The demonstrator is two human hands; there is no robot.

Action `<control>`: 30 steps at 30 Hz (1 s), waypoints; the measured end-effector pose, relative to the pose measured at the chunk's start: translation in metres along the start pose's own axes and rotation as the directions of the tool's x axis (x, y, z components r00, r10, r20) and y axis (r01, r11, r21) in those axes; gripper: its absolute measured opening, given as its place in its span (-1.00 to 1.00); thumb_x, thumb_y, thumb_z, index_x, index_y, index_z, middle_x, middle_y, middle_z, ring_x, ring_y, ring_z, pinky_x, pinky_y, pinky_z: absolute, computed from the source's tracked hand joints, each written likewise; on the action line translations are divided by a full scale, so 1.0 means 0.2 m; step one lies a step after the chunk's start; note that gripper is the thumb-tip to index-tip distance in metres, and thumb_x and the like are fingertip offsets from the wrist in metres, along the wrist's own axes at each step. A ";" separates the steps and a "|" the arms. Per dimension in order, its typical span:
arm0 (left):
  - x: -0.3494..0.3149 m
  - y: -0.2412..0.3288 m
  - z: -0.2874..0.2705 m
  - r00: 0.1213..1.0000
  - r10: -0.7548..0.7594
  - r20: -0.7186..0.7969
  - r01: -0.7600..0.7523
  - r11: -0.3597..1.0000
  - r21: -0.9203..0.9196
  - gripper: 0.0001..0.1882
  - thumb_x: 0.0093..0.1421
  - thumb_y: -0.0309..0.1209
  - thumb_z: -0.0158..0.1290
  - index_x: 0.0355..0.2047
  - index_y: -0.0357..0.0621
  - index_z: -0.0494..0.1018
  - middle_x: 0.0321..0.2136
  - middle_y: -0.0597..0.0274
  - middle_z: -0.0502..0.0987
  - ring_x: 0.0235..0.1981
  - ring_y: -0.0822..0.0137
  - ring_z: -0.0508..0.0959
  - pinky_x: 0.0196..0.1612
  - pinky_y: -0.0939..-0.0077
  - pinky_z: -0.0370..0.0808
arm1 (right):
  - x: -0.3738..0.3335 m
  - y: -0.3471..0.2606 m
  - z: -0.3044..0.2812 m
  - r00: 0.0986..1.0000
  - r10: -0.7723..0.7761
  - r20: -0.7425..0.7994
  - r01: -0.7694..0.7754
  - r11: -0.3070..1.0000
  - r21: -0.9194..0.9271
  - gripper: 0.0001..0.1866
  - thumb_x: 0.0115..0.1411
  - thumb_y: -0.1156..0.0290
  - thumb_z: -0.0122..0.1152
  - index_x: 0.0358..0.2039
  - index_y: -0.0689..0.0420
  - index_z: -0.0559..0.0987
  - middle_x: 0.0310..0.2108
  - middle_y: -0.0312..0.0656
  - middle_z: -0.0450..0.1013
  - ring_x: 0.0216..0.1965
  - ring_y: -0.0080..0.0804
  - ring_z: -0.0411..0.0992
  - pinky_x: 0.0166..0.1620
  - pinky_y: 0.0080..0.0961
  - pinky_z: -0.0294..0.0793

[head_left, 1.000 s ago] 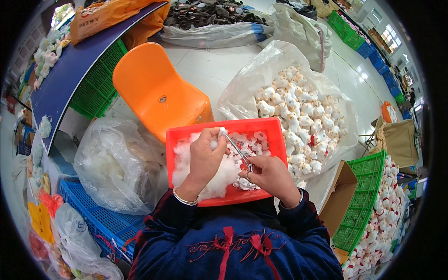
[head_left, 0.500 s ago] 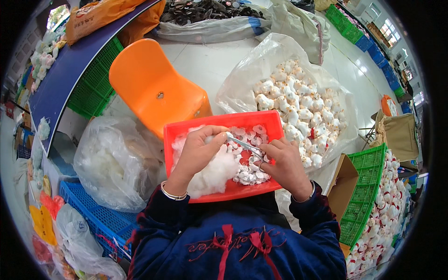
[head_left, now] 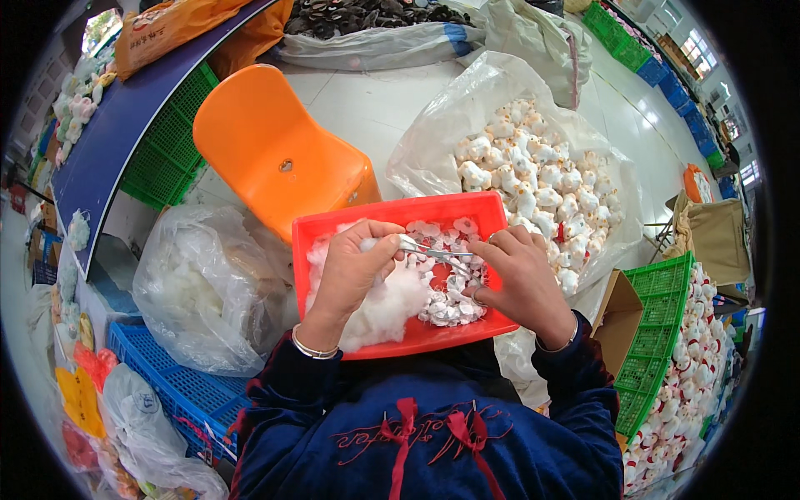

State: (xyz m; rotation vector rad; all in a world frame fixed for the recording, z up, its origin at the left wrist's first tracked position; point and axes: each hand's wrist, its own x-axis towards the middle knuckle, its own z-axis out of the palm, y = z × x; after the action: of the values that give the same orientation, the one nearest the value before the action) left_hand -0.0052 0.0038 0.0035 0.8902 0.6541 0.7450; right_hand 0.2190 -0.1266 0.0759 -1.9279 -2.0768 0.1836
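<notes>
**Both hands over red tray, metal tool tip at the white piece**

Landmark: red tray [head_left: 433, 339], in front of the torso.

- Left hand [head_left: 354, 262]: above the tray's left half. Thumb and fingers pinched narrow on a small white piece [head_left: 406, 242], which sits above the tray's middle, toward its far rim.
- Right hand [head_left: 525, 279]: over the tray's right edge. Holds a scissor-handled metal tool [head_left: 440, 253], thumb at a handle loop, fingers fairly spread. Tool points left, tip at the white piece; can't tell how deep it goes in.
- In tray: loose white stuffing [head_left: 379, 312] on the left, many small flat white pieces [head_left: 454, 311] on the right.
- Left of tray: clear bag with white fill [head_left: 204, 292]; blue crate [head_left: 175, 387] nearer the body.
- Beyond tray, far left: orange chair [head_left: 267, 150].
- Beyond tray, far right: open clear bag [head_left: 433, 137] of white stuffed shapes [head_left: 533, 187].
- Right of tray: cardboard box [head_left: 618, 321], then green crate [head_left: 658, 333].
</notes>
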 end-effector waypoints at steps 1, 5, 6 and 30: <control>0.00 -0.01 -0.01 1.000 -0.003 0.003 0.003 1.000 -0.005 -0.87 0.37 -0.51 0.13 -0.12 -0.28 0.58 -0.43 0.24 0.60 -0.60 0.60 0.40 -0.54 0.77 0.33 | 0.00 0.01 0.00 1.000 -0.008 0.003 0.008 1.000 -0.013 -0.42 -0.13 0.24 0.60 -0.03 0.00 0.64 -0.18 -0.27 0.50 -0.01 -0.20 0.42 0.03 -0.22 0.28; 0.01 -0.01 -0.01 1.000 0.000 0.015 -0.001 1.000 0.021 -0.87 0.36 -0.50 0.15 -0.13 -0.28 0.59 -0.42 0.27 0.60 -0.57 0.61 0.42 -0.51 0.75 0.35 | 0.00 0.01 -0.01 0.998 0.023 0.059 -0.020 0.999 -0.047 -0.47 -0.10 0.23 0.58 -0.05 -0.03 0.65 -0.19 -0.29 0.53 -0.03 -0.23 0.45 0.04 -0.22 0.27; 0.00 -0.01 0.00 0.998 0.057 -0.004 -0.056 0.985 0.165 -0.87 0.35 -0.49 0.15 -0.14 -0.28 0.60 -0.42 0.29 0.60 -0.56 0.61 0.43 -0.49 0.75 0.36 | 0.00 0.01 -0.01 0.996 0.021 0.083 -0.017 0.999 -0.051 -0.50 -0.08 0.24 0.56 -0.07 -0.02 0.66 -0.23 -0.27 0.54 -0.09 -0.23 0.47 0.00 -0.22 0.31; -0.01 -0.08 0.00 0.996 -0.030 0.079 0.021 0.993 0.114 -0.91 0.33 -0.52 0.11 -0.18 -0.16 0.56 -0.38 0.42 0.54 -0.52 0.68 0.41 -0.48 0.76 0.32 | 0.03 0.05 0.17 0.922 0.243 0.302 -0.381 0.418 0.825 -0.73 0.10 0.42 0.55 -0.34 0.21 0.57 -0.35 -0.26 0.58 -0.24 -0.52 0.54 -0.15 -0.49 0.53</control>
State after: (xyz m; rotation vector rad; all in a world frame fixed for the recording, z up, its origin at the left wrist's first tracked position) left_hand -0.0011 -0.0045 -0.0092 1.0092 0.6394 0.6508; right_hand 0.2181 -0.1168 0.0406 -1.5571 -1.1603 1.2452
